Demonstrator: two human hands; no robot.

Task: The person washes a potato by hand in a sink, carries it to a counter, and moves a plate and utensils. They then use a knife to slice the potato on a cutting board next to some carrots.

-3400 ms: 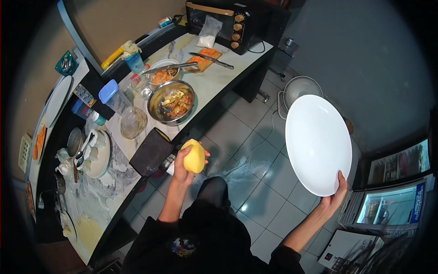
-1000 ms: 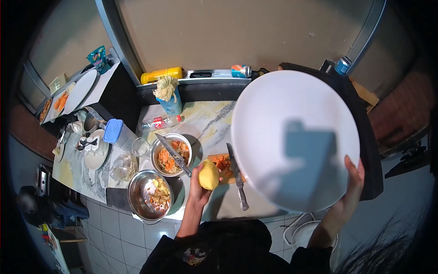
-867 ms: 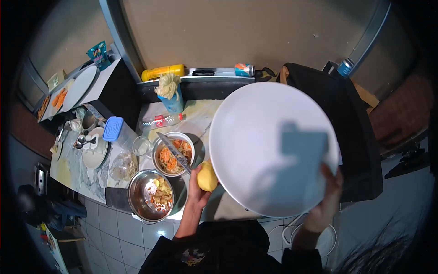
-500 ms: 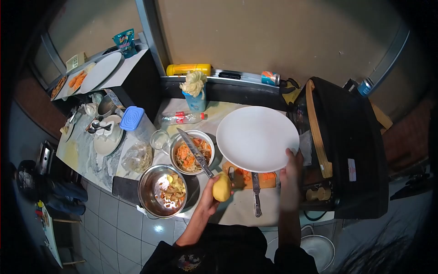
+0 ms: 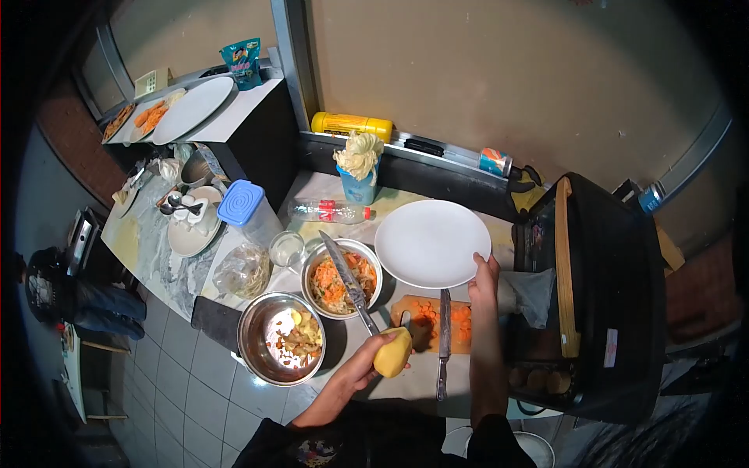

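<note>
White plate [image 5: 433, 243] is over the counter [image 5: 421, 382], probably stiff, slick and breakable, best held by its near-right rim, where the right hand [image 5: 484, 279] grips; left hand [image 5: 363, 365] clasps a yellow potato [image 5: 392, 355].

A black cloth top [image 5: 382, 437] was worn, its plain black left sleeve [image 5: 275, 438] and matching right sleeve [image 5: 499, 446] ending around the elbows. A small multicoloured emblem [image 5: 315, 451] with pale, yellowish and bluish patches marked its front, the design too small to make out. The left hand [image 5: 363, 361] and right hand [image 5: 484, 279] were bare.
</note>
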